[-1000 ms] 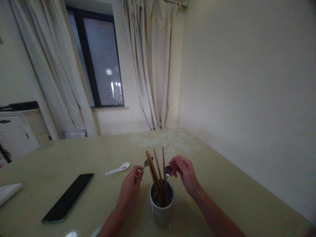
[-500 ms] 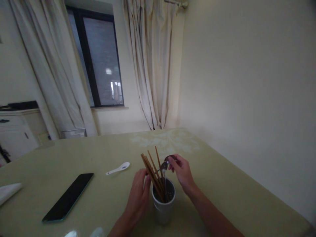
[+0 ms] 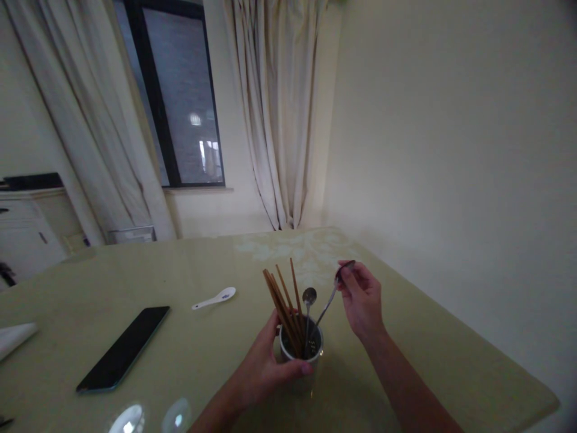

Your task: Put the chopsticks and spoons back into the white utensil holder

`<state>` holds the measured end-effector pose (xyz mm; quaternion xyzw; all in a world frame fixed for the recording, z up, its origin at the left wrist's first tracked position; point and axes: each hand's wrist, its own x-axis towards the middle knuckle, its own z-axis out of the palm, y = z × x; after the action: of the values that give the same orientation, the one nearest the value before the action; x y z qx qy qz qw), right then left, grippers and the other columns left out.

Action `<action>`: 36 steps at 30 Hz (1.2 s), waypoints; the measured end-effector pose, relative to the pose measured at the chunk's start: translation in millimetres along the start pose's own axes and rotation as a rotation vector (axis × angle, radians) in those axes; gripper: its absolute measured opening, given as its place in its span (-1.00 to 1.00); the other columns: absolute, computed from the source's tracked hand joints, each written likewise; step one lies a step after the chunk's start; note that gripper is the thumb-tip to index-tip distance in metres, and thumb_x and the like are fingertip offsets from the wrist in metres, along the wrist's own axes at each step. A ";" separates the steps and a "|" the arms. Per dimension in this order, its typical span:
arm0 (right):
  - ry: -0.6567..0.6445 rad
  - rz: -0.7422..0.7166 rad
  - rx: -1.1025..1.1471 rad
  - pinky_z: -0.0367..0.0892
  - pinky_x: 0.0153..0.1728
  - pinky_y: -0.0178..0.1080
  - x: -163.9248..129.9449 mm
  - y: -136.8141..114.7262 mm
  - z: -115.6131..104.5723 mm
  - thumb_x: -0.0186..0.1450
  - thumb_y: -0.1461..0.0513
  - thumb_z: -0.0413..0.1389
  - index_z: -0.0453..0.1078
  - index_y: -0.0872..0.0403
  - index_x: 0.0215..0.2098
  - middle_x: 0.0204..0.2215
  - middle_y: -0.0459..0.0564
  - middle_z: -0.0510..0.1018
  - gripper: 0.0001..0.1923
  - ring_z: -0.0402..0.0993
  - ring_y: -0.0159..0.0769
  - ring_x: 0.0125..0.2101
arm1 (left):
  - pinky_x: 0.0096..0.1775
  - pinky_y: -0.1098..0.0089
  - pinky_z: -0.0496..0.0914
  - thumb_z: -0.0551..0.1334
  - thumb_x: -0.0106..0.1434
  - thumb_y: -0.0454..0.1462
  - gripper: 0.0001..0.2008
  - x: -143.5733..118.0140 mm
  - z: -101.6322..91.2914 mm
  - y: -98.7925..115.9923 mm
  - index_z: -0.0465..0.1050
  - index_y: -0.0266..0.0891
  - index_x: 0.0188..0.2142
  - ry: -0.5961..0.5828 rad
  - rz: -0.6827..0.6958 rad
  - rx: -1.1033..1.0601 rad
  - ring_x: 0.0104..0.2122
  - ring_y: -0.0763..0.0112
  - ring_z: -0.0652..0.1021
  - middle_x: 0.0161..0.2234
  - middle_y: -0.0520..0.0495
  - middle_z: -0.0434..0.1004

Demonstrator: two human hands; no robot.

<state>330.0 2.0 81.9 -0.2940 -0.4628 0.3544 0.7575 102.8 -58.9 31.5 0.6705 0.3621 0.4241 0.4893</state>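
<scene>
A light-coloured cup (image 3: 314,355) stands on the table, with my left hand (image 3: 269,359) wrapped round its near left side, thumb across the front. Several wooden chopsticks (image 3: 280,304) lean to the left inside it. One metal spoon (image 3: 309,296) stands bowl up among them. Up and to the right of the cup, my right hand (image 3: 362,296) pinches a second metal spoon (image 3: 331,297) close to its bowl. That spoon slants, its handle end reaching down to the cup's rim; whether the tip is inside I cannot tell.
A white spoon (image 3: 215,298) lies left of the cup. Farther left is a dark phone (image 3: 124,349), with a white object (image 3: 15,338) at the table's left edge. A wall (image 3: 451,180) runs along the right side; curtains (image 3: 279,120) and a window (image 3: 184,90) are behind.
My left hand has gone from beside the chopsticks to a grip on the cup. My right hand has moved right and slightly up with one spoon, apart from the other.
</scene>
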 end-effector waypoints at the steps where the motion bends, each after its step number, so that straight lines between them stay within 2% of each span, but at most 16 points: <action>1: -0.064 -0.013 -0.063 0.36 -0.47 -0.27 -7.0 0.5 4.3 0.24 0.04 0.40 0.61 0.01 -0.24 -0.48 -0.08 0.58 -0.75 0.43 -0.33 -0.50 | 0.31 0.06 0.25 0.53 0.08 -0.03 -0.16 0.9 0.6 0.5 0.32 -0.11 0.30 0.014 -0.001 0.005 0.28 -0.09 0.41 0.28 -0.22 0.45; 4: -0.251 -0.129 -0.317 0.40 -0.39 -0.21 -25.9 1.8 15.8 0.31 0.11 0.35 0.61 -0.01 -0.17 -0.46 -0.07 0.62 -0.83 0.47 -0.27 -0.47 | 0.30 0.07 0.27 0.48 0.15 -0.03 -0.24 2.5 1.5 1.2 0.36 -0.14 0.28 0.029 -0.006 -0.006 0.30 -0.10 0.38 0.26 -0.21 0.48; 7: -0.394 -0.320 -0.487 0.40 -0.31 -0.19 -36.0 2.4 22.1 0.28 0.14 0.38 0.60 -0.06 -0.06 -0.35 -0.06 0.62 -0.73 0.45 -0.26 -0.40 | 0.29 0.11 0.29 0.44 0.21 0.00 -0.27 3.2 1.7 1.4 0.34 -0.17 0.29 0.027 -0.004 -0.030 0.29 -0.06 0.39 0.27 -0.18 0.47; 9: -0.390 -0.401 -0.529 0.40 -0.28 -0.19 -36.7 3.3 21.8 0.27 0.13 0.40 0.58 -0.06 -0.03 -0.27 -0.03 0.59 -0.69 0.45 -0.24 -0.35 | 0.29 0.10 0.29 0.42 0.23 0.00 -0.28 3.9 0.7 0.3 0.33 -0.17 0.30 0.008 0.002 -0.039 0.29 -0.05 0.39 0.29 -0.17 0.45; 12: -0.205 -0.429 -0.566 0.36 -0.25 -0.18 -32.1 8.2 16.4 0.32 0.13 0.34 0.56 -0.05 -0.07 -0.20 -0.01 0.52 -0.77 0.41 -0.22 -0.29 | 0.32 0.09 0.26 0.36 0.30 -0.01 -0.30 5.7 -2.5 -5.1 0.26 -0.14 0.35 -0.032 0.008 -0.068 0.31 -0.03 0.38 0.32 -0.17 0.41; 14: -0.085 -0.361 -0.561 0.34 -0.24 -0.17 -28.1 14.6 12.7 0.36 0.10 0.29 0.53 -0.03 -0.08 -0.20 -0.01 0.50 -0.79 0.39 -0.21 -0.28 | 0.33 0.07 0.23 0.33 0.34 -0.02 -0.27 7.3 -4.5 -10.3 0.18 -0.12 0.41 -0.029 0.012 -0.079 0.32 -0.01 0.37 0.36 -0.18 0.36; 16: -0.059 -0.207 -0.498 0.35 -0.23 -0.17 -25.8 22.7 11.2 0.39 0.04 0.24 0.50 -0.01 -0.05 -0.21 -0.01 0.53 -0.74 0.42 -0.20 -0.28 | 0.34 0.04 0.21 0.32 0.35 -0.02 -0.24 9.0 -5.2 -13.9 0.13 -0.10 0.43 -0.012 0.025 -0.075 0.33 -0.02 0.36 0.38 -0.18 0.33; 19: -0.151 0.029 -0.343 0.39 -0.21 -0.17 -27.4 35.7 13.5 0.41 -0.08 0.17 0.49 0.01 -0.03 -0.24 0.01 0.60 -0.62 0.50 -0.17 -0.26 | 0.32 0.03 0.25 0.33 0.32 0.02 -0.25 11.3 -3.9 -13.4 0.19 -0.10 0.41 -0.005 0.055 -0.076 0.29 -0.04 0.41 0.35 -0.20 0.37; 23: -0.258 0.184 -0.208 0.41 -0.19 -0.16 -34.8 51.6 16.4 0.42 -0.20 0.05 0.55 0.02 -0.08 -0.23 0.04 0.65 -0.48 0.55 -0.15 -0.24 | 0.29 0.06 0.30 0.37 0.24 0.10 -0.18 15.2 -13.1 -10.1 0.22 -0.12 0.38 -0.064 0.123 -0.026 0.28 -0.01 0.43 0.36 -0.24 0.35; 25: -0.267 0.257 -0.141 0.43 -0.12 -0.12 -37.7 58.9 15.6 0.41 -0.26 0.00 0.56 0.01 -0.07 -0.21 0.06 0.67 -0.40 0.57 -0.10 -0.20 | 0.23 0.06 0.38 0.33 0.27 0.11 -0.25 18.0 -29.1 -13.1 0.27 -0.13 0.34 -0.035 0.125 0.085 0.25 0.01 0.46 0.32 -0.26 0.39; 26: -0.267 0.292 -0.102 0.43 -0.08 -0.09 -38.5 62.2 15.0 0.39 -0.29 -0.01 0.57 0.01 -0.06 -0.19 0.07 0.67 -0.36 0.58 -0.08 -0.17 | 0.18 0.06 0.42 0.27 0.31 0.10 -0.34 19.2 -39.9 -16.1 0.34 -0.15 0.28 0.024 0.104 0.177 0.22 0.03 0.49 0.27 -0.27 0.46; 28: -0.266 0.355 -0.011 0.42 -0.02 -0.04 -38.6 67.2 14.0 0.36 -0.35 -0.04 0.57 0.00 -0.04 -0.17 0.08 0.68 -0.29 0.59 -0.04 -0.12 | 0.08 0.05 0.48 0.19 0.37 0.02 -0.55 19.5 -64.5 -23.8 0.49 -0.19 0.10 0.269 0.021 0.469 0.09 0.04 0.57 0.09 -0.26 0.60; 29: -0.266 0.385 0.033 0.42 -0.01 -0.03 -37.7 68.9 14.0 0.33 -0.38 -0.05 0.57 0.00 -0.05 -0.17 0.08 0.68 -0.26 0.59 -0.03 -0.12 | 0.09 0.03 0.46 0.19 0.38 -0.03 -0.61 18.3 -76.9 -28.0 0.52 -0.21 0.05 0.397 -0.017 0.667 0.08 0.03 0.57 0.05 -0.26 0.61; 31: -0.251 0.435 0.092 0.43 -0.02 -0.03 -34.5 70.5 14.9 0.27 -0.43 -0.06 0.58 -0.01 -0.09 -0.19 0.07 0.69 -0.20 0.59 -0.03 -0.14 | 0.18 -0.02 0.36 0.13 0.41 -0.19 -0.66 13.2 -98.6 -36.3 0.51 -0.23 0.09 0.538 -0.100 1.057 0.16 -0.02 0.49 0.13 -0.27 0.56; 33: -0.219 0.459 0.112 0.45 -0.07 -0.06 -30.0 70.9 16.4 0.22 -0.47 -0.08 0.58 -0.01 -0.13 -0.23 0.07 0.70 -0.16 0.60 -0.03 -0.17 | 0.23 -0.04 0.28 0.09 0.43 -0.28 -0.60 6.5 -114.2 -43.4 0.44 -0.22 0.20 0.597 -0.226 1.312 0.26 -0.05 0.40 0.26 -0.28 0.45; 36: -0.186 0.485 0.160 0.46 -0.13 -0.08 -23.6 73.1 17.2 0.18 -0.51 -0.12 0.59 0.00 -0.17 -0.28 0.08 0.70 -0.10 0.61 -0.02 -0.20 | 0.15 0.00 0.34 0.06 0.47 -0.23 -0.58 0.5 -126.7 -49.8 0.40 -0.21 0.24 0.555 -0.414 1.391 0.21 -0.06 0.46 0.23 -0.27 0.49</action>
<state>287.5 27.1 20.6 -0.3015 -0.4170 0.5865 0.6255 -17.5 -1.4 4.1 0.6116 0.7720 0.1517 -0.0834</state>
